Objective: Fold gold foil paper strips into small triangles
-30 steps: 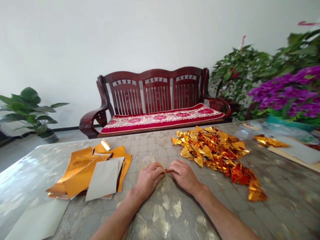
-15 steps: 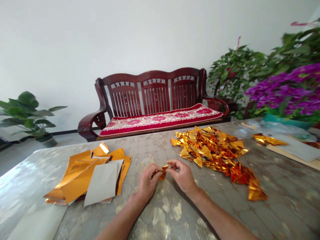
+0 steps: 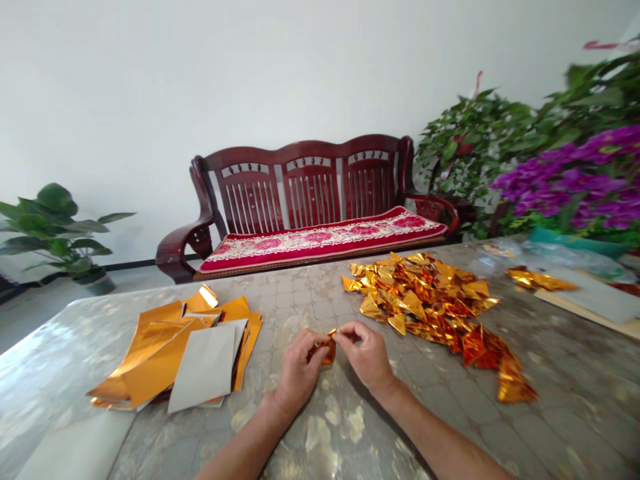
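Observation:
A small piece of shiny gold foil paper (image 3: pixel 329 352) is held between both hands above the middle of the table. My left hand (image 3: pixel 300 365) grips its left side, thumb and fingers closed round it. With thumb and forefinger, my right hand (image 3: pixel 365 352) pinches its upper right corner. Left of the hands lies a loose stack of gold foil sheets (image 3: pixel 155 347), with grey-white backs (image 3: pixel 205 360) showing on top. To the right is a big heap of folded gold foil pieces (image 3: pixel 415 300), trailing toward the front right.
The patterned table (image 3: pixel 320 427) fills the foreground. A grey sheet (image 3: pixel 75 447) lies front left. Boards (image 3: pixel 595 300), clear plastic and purple flowers (image 3: pixel 575 180) stand at right. Behind are a wooden bench (image 3: pixel 307 183) and a potted plant (image 3: pixel 60 233).
The left fingers have wrapped further round the foil, and more of the foil shows below them. The right hand has shifted slightly, still pinching the foil's corner.

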A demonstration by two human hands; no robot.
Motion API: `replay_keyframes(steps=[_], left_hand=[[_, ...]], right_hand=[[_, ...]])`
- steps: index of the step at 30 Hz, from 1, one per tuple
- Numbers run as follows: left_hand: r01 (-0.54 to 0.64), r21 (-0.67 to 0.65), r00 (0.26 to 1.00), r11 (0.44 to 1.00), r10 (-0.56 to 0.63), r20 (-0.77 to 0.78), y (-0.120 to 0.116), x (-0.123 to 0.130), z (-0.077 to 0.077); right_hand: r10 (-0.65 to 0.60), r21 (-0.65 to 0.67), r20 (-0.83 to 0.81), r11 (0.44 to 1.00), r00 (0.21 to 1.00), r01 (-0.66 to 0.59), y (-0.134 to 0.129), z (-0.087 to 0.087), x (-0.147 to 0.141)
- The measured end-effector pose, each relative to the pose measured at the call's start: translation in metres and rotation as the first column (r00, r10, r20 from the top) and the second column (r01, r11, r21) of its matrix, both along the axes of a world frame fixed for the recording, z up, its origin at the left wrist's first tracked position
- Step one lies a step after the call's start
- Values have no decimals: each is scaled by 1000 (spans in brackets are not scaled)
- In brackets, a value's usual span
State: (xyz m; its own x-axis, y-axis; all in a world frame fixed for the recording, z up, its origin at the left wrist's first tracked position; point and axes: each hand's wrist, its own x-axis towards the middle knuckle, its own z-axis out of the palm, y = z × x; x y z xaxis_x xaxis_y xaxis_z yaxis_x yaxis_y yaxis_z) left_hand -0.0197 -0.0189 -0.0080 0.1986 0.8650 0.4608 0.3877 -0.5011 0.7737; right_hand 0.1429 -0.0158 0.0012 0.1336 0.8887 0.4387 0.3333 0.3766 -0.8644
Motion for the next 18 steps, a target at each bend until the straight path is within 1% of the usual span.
replay_keyframes(steps=[5,9,13,15,18], left_hand=[[2,22,1000,1000,-2,-21,-2,0,1],[11,50,999,999,-9,-43,-4,0,2],[20,88,998,996,-14,-67,-4,0,2],[16,102,997,995,-8,-76,-4,0,1],[8,113,997,994,1,-81,-4,0,1]], right_hand=[[-37,58,109,998,993,31,-4,0,-1],[-37,86,147,996,988,25,-7,3,0],[-74,86,173,994,982,60,-8,5,1],[-69,72,176,996,982,57,-8,6,1],[-24,67,172,998,985,13,-9,7,2]])
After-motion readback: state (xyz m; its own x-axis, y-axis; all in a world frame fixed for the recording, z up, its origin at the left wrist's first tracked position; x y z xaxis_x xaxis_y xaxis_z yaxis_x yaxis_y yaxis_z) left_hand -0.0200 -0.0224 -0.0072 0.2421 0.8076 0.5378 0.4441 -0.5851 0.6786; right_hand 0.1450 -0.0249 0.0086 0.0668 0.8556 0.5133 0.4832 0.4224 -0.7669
